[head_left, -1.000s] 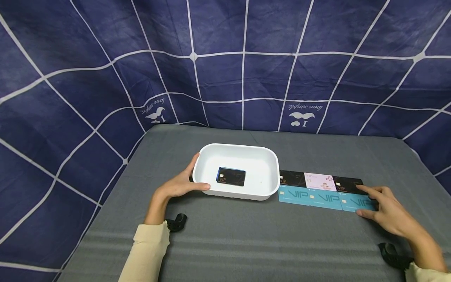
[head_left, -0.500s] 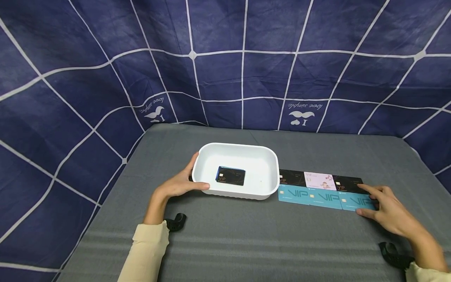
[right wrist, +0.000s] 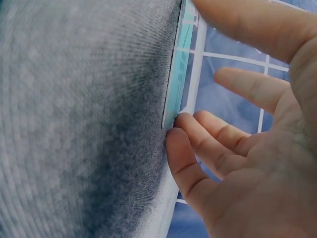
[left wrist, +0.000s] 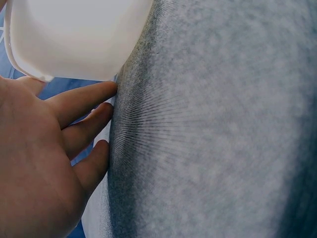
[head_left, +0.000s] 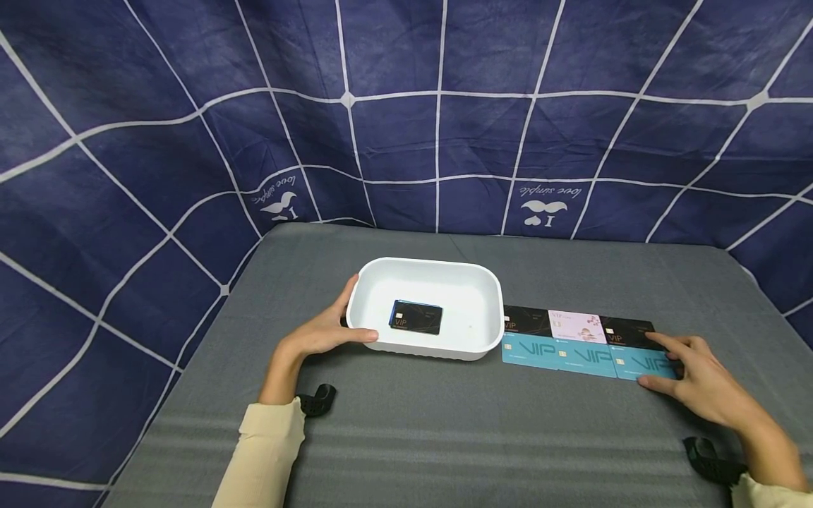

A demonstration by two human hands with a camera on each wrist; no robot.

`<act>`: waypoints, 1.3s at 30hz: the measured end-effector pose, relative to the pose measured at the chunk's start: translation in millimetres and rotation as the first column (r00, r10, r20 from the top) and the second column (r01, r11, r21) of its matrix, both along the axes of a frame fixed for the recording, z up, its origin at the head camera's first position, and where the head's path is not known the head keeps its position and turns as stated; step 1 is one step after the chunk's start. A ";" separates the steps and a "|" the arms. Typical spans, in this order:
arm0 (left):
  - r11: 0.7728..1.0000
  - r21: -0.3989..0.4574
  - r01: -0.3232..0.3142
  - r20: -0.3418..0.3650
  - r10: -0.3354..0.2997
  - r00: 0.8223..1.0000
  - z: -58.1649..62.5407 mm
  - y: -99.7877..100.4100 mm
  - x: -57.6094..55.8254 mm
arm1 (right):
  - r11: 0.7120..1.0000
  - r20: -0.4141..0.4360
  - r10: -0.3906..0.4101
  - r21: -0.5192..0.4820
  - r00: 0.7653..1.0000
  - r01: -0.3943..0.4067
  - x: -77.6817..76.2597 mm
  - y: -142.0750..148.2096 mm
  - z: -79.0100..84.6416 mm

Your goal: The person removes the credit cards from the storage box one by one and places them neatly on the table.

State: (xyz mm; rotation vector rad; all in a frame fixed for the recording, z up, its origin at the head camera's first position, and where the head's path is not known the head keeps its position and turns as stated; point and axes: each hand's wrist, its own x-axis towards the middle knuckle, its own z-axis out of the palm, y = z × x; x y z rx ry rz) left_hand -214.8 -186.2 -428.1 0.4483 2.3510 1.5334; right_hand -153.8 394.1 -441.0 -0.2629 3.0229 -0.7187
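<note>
At the middle of the table is a white plastic tub (head_left: 466,300) holding a black VIP card (head_left: 416,317), with a blue edge showing beneath. My left hand (head_left: 327,330) holds the tub's left end, thumb along the front wall and index finger up the side; its other fingers spread out in the left wrist view. To the right lie two rows of cards: black (head_left: 528,321), pink (head_left: 576,327) and black (head_left: 625,331) at the back, three teal VIP cards (head_left: 587,358) in front. My right hand (head_left: 701,377) touches the right end, index at the black card, thumb by the rightmost teal card's front edge.
Grey cloth (head_left: 457,430) covers the table. A dark blue curtain (head_left: 394,134) with white grid lines hangs behind and along the left. Black camera straps (head_left: 320,401) sit at both wrists.
My right thumb has slid slightly left along the front edge of the rightmost teal card. The tub, cards and left hand stay in place.
</note>
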 end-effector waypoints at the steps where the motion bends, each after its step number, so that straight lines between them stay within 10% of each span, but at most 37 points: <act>1: 1.000 -0.004 0.000 0.002 0.000 1.000 0.1 0.1 0.1 | 1.000 0.004 -0.004 -0.008 1.000 0.004 0.2 0.5 -0.3; 16: 1.000 -0.017 -0.006 0.009 0.006 1.000 0.8 -2.0 1.2 | 0.999 -0.227 -0.027 -0.038 0.973 0.019 3.5 -29.5 10.0; 28: 1.000 -0.024 -0.009 0.023 0.009 1.000 2.1 0.3 0.6 | 0.965 -0.503 -0.017 -0.233 0.864 -0.116 1.3 -131.5 34.9; 39: 1.000 -0.022 -0.020 0.021 0.021 1.000 3.1 -0.4 0.2 | 0.927 -0.501 0.006 -0.323 0.866 -0.193 -13.2 -231.9 27.4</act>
